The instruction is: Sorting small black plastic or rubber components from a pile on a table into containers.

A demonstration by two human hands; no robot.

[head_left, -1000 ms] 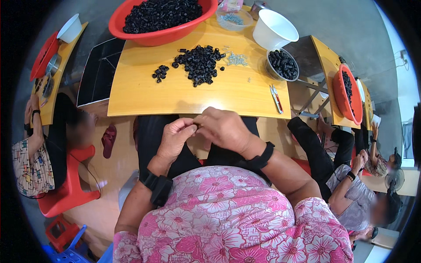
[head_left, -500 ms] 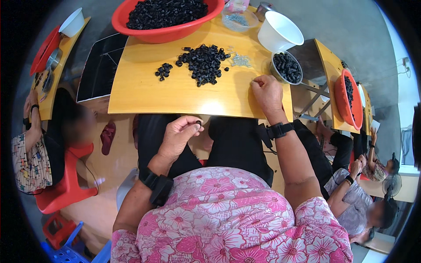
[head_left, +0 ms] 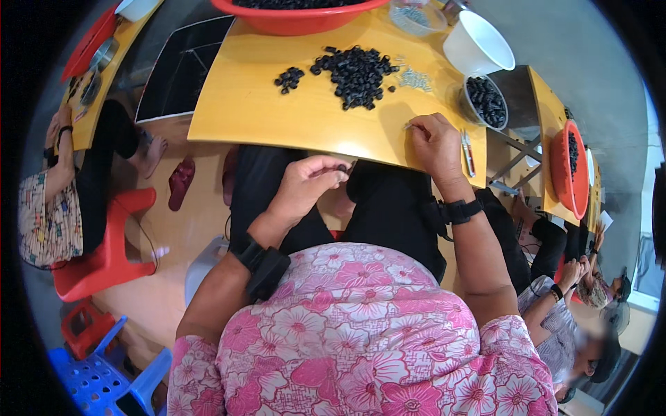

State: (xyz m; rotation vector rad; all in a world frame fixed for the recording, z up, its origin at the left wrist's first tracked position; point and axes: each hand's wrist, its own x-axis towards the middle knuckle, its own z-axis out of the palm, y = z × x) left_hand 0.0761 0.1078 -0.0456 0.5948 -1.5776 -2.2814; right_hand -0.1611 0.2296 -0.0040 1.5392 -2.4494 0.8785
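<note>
My left hand [head_left: 305, 188] is closed, pinching a small black ring-shaped piece [head_left: 342, 168] just off the table's near edge. My right hand [head_left: 437, 149] is over the near right of the table, thumb and fingers pinched together. At its fingertips shows a small pale pin [head_left: 408, 126], partly hidden. Farther in lies a pile of small black pieces [head_left: 357, 76], with a smaller cluster of black pieces [head_left: 288, 80] left of it. Several small clear or silvery pins [head_left: 415, 80] lie right of the pile. A slim tool with a reddish handle [head_left: 467, 154] rests beside my right hand.
A bowl of black parts [head_left: 466, 104] sits at the yellow table's [head_left: 277, 128] right edge, a white bowl [head_left: 479, 45] behind it. A red basin [head_left: 298, 26] and a clear tub [head_left: 416, 21] stand at the back. People sit at tables on both sides.
The view has shifted, so the table sits farther right and higher. My left hand has come nearer the table edge. A pale pin now shows at my right fingertips, and the slim tool is visible.
</note>
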